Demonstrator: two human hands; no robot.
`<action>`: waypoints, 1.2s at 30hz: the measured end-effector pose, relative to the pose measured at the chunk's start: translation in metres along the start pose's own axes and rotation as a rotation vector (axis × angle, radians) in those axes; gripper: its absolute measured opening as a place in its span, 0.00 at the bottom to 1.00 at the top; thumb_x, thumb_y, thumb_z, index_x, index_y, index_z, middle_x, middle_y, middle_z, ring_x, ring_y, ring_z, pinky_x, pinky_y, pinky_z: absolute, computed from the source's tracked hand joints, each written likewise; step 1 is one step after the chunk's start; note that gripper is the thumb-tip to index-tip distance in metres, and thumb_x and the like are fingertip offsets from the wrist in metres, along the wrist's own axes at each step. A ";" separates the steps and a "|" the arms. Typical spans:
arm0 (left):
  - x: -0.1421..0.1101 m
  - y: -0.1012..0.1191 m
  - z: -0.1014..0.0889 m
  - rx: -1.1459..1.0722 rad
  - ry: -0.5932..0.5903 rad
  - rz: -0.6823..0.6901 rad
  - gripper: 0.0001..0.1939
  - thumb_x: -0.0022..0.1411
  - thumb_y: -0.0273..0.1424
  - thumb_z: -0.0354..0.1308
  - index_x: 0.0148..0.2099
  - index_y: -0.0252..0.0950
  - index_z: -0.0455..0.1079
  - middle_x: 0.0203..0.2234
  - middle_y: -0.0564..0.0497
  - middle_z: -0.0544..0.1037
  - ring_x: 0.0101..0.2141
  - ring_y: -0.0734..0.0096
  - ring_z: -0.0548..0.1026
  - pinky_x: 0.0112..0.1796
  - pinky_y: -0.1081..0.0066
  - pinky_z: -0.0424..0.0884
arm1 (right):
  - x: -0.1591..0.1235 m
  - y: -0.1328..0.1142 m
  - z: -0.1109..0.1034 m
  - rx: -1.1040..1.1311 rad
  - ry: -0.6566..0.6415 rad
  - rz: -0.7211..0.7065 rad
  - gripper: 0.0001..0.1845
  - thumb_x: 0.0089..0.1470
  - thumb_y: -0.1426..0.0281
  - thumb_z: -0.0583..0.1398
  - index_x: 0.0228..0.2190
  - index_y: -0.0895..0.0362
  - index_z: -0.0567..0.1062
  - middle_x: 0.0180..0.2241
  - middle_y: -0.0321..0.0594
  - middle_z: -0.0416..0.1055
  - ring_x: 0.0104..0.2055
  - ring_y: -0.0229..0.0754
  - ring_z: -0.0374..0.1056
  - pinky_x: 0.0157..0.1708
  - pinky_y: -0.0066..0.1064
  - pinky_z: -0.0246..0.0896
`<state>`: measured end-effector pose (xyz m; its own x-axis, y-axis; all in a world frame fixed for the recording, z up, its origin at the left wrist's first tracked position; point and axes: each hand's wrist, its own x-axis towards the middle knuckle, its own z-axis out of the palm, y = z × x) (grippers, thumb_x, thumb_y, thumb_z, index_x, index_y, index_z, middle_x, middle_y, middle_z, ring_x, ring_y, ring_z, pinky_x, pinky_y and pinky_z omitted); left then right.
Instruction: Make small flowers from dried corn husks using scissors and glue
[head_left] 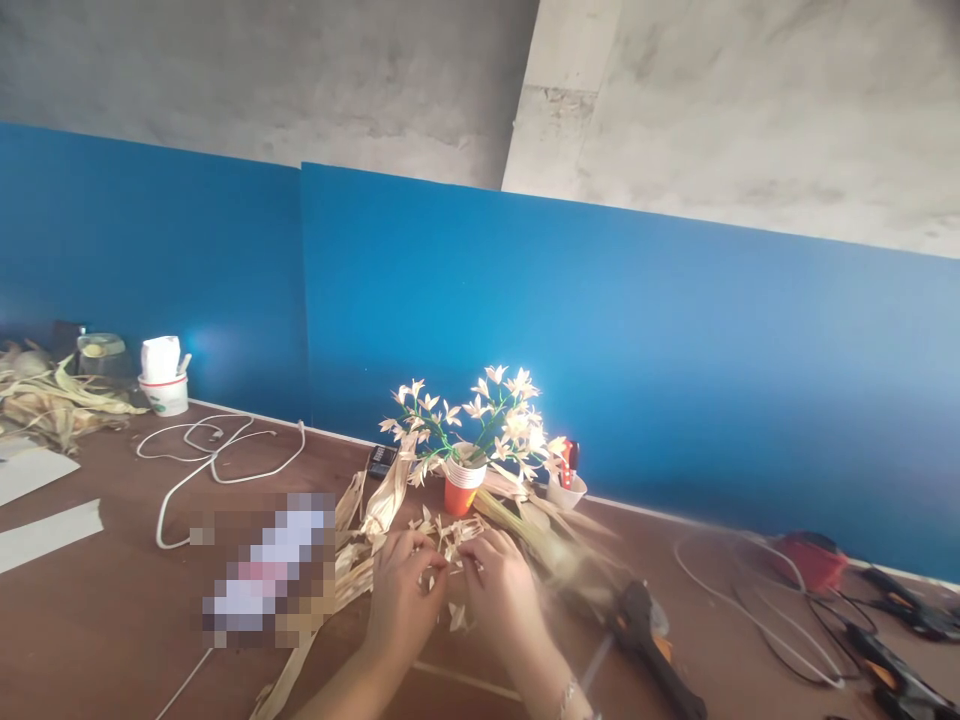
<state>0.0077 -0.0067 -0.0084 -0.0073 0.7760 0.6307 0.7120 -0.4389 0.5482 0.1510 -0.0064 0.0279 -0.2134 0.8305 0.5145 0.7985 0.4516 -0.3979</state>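
Observation:
My left hand [407, 580] and my right hand [501, 580] are close together over the brown table, both with fingers pinched. Whatever lies between the fingertips is too small to make out. Around and beyond them are small cut pieces of dried corn husk [457, 615]. Behind my hands stands an orange paper cup [463, 492] with white rims stacked at its top. It holds green-stemmed flowers [517, 425] with pale, pointed petals. Long dried corn husks [390, 495] lie on both sides of the cup.
A glue gun [649, 645] lies right of my hands; more black tools [896, 670] and cables are further right. A small white cup [566, 491] holds a red-handled tool. White cable [214, 460], a paper tub [165, 393] and a husk pile [56, 400] are left. A blue partition [600, 330] rises behind.

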 end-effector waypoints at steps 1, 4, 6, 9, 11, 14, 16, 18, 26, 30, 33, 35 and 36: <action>0.000 0.000 0.000 0.004 -0.002 0.005 0.06 0.54 0.23 0.58 0.28 0.39 0.74 0.30 0.48 0.74 0.36 0.58 0.71 0.37 0.60 0.67 | 0.000 0.000 0.000 0.001 -0.002 0.004 0.11 0.53 0.80 0.56 0.27 0.56 0.75 0.29 0.39 0.71 0.35 0.43 0.66 0.36 0.33 0.59; 0.000 0.001 0.000 0.010 -0.013 0.009 0.07 0.54 0.23 0.59 0.28 0.39 0.74 0.30 0.48 0.74 0.36 0.58 0.71 0.37 0.60 0.67 | 0.001 -0.002 -0.001 -0.005 -0.007 0.013 0.11 0.53 0.80 0.55 0.26 0.56 0.75 0.29 0.39 0.71 0.34 0.43 0.66 0.36 0.33 0.59; 0.000 0.001 -0.001 0.007 -0.019 0.006 0.07 0.54 0.23 0.59 0.28 0.39 0.74 0.31 0.48 0.74 0.37 0.58 0.71 0.37 0.60 0.67 | 0.001 -0.003 -0.002 -0.020 -0.003 0.017 0.12 0.53 0.81 0.55 0.27 0.56 0.75 0.30 0.40 0.72 0.35 0.44 0.66 0.36 0.33 0.59; 0.000 0.002 -0.001 -0.010 -0.026 0.000 0.07 0.54 0.23 0.58 0.28 0.39 0.74 0.31 0.48 0.75 0.37 0.58 0.71 0.37 0.60 0.67 | 0.001 -0.004 -0.002 -0.027 0.013 0.015 0.13 0.52 0.82 0.54 0.32 0.55 0.75 0.32 0.40 0.72 0.36 0.45 0.66 0.36 0.34 0.59; 0.000 0.002 -0.001 -0.028 -0.026 -0.009 0.07 0.54 0.23 0.58 0.27 0.39 0.74 0.31 0.48 0.75 0.37 0.58 0.71 0.37 0.60 0.67 | 0.000 -0.004 -0.002 -0.009 0.026 0.009 0.15 0.52 0.82 0.53 0.36 0.55 0.75 0.34 0.41 0.73 0.39 0.45 0.67 0.39 0.35 0.60; 0.001 0.001 0.001 -0.071 -0.007 -0.050 0.07 0.53 0.23 0.58 0.27 0.39 0.74 0.31 0.48 0.75 0.37 0.58 0.72 0.38 0.59 0.68 | -0.001 -0.003 0.000 0.045 0.054 0.022 0.16 0.52 0.82 0.52 0.38 0.55 0.74 0.36 0.41 0.73 0.40 0.45 0.67 0.40 0.35 0.61; 0.001 -0.001 0.002 -0.123 0.005 -0.099 0.07 0.53 0.24 0.58 0.27 0.39 0.75 0.30 0.49 0.75 0.36 0.58 0.73 0.38 0.60 0.69 | -0.002 -0.001 0.001 0.090 0.097 0.033 0.16 0.53 0.80 0.52 0.38 0.55 0.74 0.36 0.42 0.73 0.41 0.45 0.67 0.40 0.36 0.62; 0.003 -0.003 0.003 -0.209 0.008 -0.161 0.06 0.53 0.27 0.58 0.26 0.39 0.75 0.29 0.49 0.75 0.35 0.59 0.74 0.38 0.60 0.70 | -0.001 0.001 0.001 0.139 0.157 0.051 0.15 0.54 0.78 0.52 0.39 0.55 0.73 0.36 0.43 0.73 0.40 0.45 0.68 0.40 0.36 0.63; 0.009 -0.007 0.000 -0.424 0.078 -0.264 0.11 0.56 0.37 0.58 0.25 0.39 0.74 0.29 0.49 0.74 0.35 0.60 0.74 0.39 0.61 0.71 | 0.004 0.003 -0.005 0.399 0.167 0.243 0.11 0.56 0.69 0.53 0.38 0.56 0.74 0.33 0.43 0.74 0.34 0.44 0.69 0.32 0.32 0.64; 0.007 -0.006 0.000 -0.356 0.117 -0.168 0.08 0.57 0.35 0.59 0.28 0.40 0.75 0.31 0.49 0.74 0.37 0.61 0.73 0.39 0.63 0.70 | 0.002 -0.004 -0.006 0.446 0.074 0.241 0.10 0.52 0.71 0.55 0.37 0.55 0.73 0.32 0.39 0.72 0.32 0.42 0.67 0.32 0.31 0.63; 0.005 -0.005 -0.001 -0.290 0.161 -0.076 0.06 0.57 0.32 0.59 0.29 0.41 0.75 0.31 0.49 0.74 0.37 0.61 0.72 0.39 0.63 0.69 | 0.001 -0.008 -0.004 0.387 0.084 0.158 0.11 0.46 0.75 0.57 0.34 0.53 0.72 0.33 0.38 0.70 0.34 0.43 0.66 0.34 0.31 0.64; 0.004 -0.003 -0.002 -0.258 0.177 -0.042 0.06 0.57 0.30 0.59 0.28 0.40 0.75 0.31 0.49 0.74 0.36 0.61 0.72 0.38 0.63 0.69 | 0.000 -0.008 -0.003 0.346 0.106 0.125 0.10 0.45 0.77 0.56 0.32 0.53 0.71 0.33 0.38 0.69 0.36 0.43 0.66 0.36 0.32 0.63; 0.004 -0.002 -0.003 -0.247 0.178 -0.035 0.06 0.57 0.30 0.59 0.28 0.40 0.75 0.30 0.49 0.74 0.36 0.61 0.72 0.38 0.63 0.69 | 0.000 -0.008 -0.002 0.330 0.116 0.111 0.09 0.46 0.77 0.56 0.30 0.53 0.71 0.33 0.38 0.69 0.37 0.43 0.66 0.37 0.32 0.63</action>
<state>0.0046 -0.0043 -0.0053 -0.1675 0.7104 0.6836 0.5168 -0.5272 0.6745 0.1456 -0.0103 0.0329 -0.0549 0.8465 0.5296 0.5844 0.4573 -0.6703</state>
